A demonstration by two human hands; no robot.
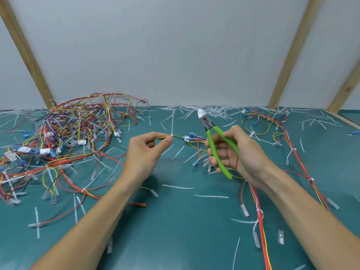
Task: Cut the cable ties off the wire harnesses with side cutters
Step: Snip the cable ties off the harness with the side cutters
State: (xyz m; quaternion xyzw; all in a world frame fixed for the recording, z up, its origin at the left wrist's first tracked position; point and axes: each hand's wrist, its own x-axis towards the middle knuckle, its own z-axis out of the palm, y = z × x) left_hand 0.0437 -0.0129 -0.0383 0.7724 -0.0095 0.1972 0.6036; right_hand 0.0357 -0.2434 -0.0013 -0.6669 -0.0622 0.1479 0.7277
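The left hand [145, 151] pinches a thin wire [182, 138] just beside a white cable tie [172, 124] that sticks straight up. The right hand [236, 152] grips the green-handled side cutters [213, 142] (tip pointing up and away). A big wire pile [64, 133] lies left on the green table [175, 230].

A teal table [175, 230] carries tangled wire harnesses [64, 133] and scattered white cable ties [211, 196].
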